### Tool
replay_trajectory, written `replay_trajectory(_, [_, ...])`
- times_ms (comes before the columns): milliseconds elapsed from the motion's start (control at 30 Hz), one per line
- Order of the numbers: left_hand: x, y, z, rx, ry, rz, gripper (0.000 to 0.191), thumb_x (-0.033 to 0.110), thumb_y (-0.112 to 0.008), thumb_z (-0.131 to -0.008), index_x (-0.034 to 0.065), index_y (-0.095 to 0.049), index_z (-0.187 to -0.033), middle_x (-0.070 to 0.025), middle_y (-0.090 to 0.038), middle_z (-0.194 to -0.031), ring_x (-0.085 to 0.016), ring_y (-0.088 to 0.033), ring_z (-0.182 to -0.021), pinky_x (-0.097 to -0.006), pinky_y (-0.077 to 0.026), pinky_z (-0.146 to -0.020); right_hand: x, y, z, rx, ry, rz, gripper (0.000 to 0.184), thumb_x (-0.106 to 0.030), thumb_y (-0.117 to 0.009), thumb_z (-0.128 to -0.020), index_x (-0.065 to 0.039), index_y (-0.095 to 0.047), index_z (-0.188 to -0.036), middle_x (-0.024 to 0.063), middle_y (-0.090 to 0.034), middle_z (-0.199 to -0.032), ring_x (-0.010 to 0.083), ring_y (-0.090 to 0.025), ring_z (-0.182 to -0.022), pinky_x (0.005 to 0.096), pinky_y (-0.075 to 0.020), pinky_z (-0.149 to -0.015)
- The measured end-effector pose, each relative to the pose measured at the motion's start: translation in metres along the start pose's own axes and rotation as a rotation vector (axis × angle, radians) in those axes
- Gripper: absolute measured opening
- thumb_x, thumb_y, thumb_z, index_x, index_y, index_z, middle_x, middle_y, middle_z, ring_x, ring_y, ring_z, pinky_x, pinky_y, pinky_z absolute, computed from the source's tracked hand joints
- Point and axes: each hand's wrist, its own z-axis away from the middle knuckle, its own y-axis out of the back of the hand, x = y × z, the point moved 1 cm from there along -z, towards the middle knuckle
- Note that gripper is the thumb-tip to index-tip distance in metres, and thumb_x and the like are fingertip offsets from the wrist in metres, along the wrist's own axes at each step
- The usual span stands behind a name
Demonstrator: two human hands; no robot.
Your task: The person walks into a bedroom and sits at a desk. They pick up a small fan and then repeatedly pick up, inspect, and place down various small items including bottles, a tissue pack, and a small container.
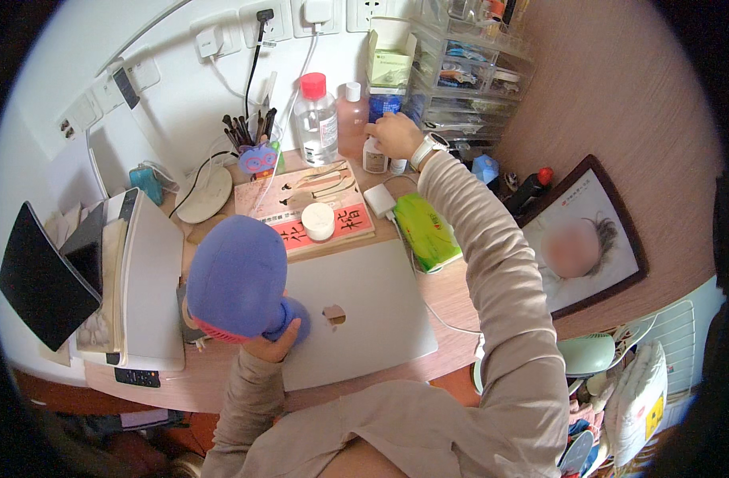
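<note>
My left hand (pixel 275 345) grips the narrow neck of a blue head-shaped object (pixel 237 275), which has a rounded top and a pink ribbed lower edge. It is held over the left part of a closed silver laptop (pixel 364 305). At the back of the desk, the fingers of my right hand (pixel 398 136) are closed around the top of a small white bottle (pixel 375 158); its cap is hidden by them. Below my right wrist stands another small bottle (pixel 398 166). A pink bottle with a white cap (pixel 353 119) and a clear bottle with a red cap (pixel 318 128) stand to the left.
A round white jar (pixel 318 221) sits on a calligraphy book (pixel 263 200). Green tissue pack (pixel 424 230) and white charger (pixel 379 201) lie beside the laptop. Clear drawers (pixel 469 77) stand at back right, a framed photo (pixel 585 239) at right, a white printer (pixel 152 281) at left.
</note>
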Motion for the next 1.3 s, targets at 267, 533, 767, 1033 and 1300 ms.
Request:
replay_trajectory(267, [-0.002,-0.007,0.001,0.093,-0.027,0.13,0.059,-0.001,-0.071,-0.067,0.0034,-0.041,-0.118,-0.0168,-0.052,-0.108,-0.029,-0.054,-0.099,-0.0424,-0.042,-0.089,0.01,0.037,0.022,0.165,0.029,-0.039,0.031,-0.018,-0.064,-0.076,-0.01,-0.064,-0.105,0.0099,-0.065,-0.095,0.0299,-0.058,-0.097,0.041,-0.0458,-0.085])
replay_trajectory(533, [-0.013,-0.008,0.006,0.081,-0.024,0.128,0.055,0.002,-0.069,-0.07,0.0009,-0.044,-0.119,-0.017,-0.054,-0.107,-0.028,-0.054,-0.1,-0.0425,-0.043,-0.089,0.021,0.132,0.176,0.154,-0.153,-0.165,0.02,-0.012,-0.058,-0.085,-0.001,-0.063,-0.101,0.0177,-0.065,-0.088,0.0351,-0.062,-0.081,0.0399,-0.0497,-0.072])
replay_trajectory(767, [-0.023,-0.007,0.006,0.089,-0.052,0.168,0.057,0.003,-0.069,-0.071,0.0003,-0.041,-0.121,-0.0161,-0.053,-0.108,-0.029,-0.054,-0.1,-0.045,-0.042,-0.091,0.021,0.155,0.291,0.071,-0.532,-0.316,0.032,-0.019,-0.066,-0.081,-0.001,-0.063,-0.108,0.0173,-0.066,-0.094,0.0266,-0.064,-0.072,0.0349,-0.0505,-0.065])
replay_trajectory(1033, [-0.017,-0.006,0.005,0.084,0.034,0.176,0.057,0.01,-0.07,-0.071,0.0008,-0.042,-0.119,-0.0158,-0.052,-0.108,-0.029,-0.054,-0.1,-0.0438,-0.042,-0.091,-0.002,0.075,0.319,-0.05,-0.503,-0.258,0.057,-0.039,-0.069,-0.07,-0.013,-0.057,-0.12,0.0139,-0.061,-0.109,0.0335,-0.063,-0.089,0.0429,-0.052,-0.076])
replay_trajectory(1300, [-0.015,-0.006,0.003,0.088,0.018,0.185,0.055,0.006,-0.07,-0.07,0.0002,-0.043,-0.118,-0.0168,-0.053,-0.108,-0.029,-0.054,-0.1,-0.0442,-0.043,-0.089,0.003,0.069,0.31,-0.022,-0.387,-0.345,0.041,-0.03,-0.066,-0.071,-0.016,-0.062,-0.109,0.0116,-0.055,-0.117,0.0325,-0.063,-0.088,0.0432,-0.0523,-0.075])
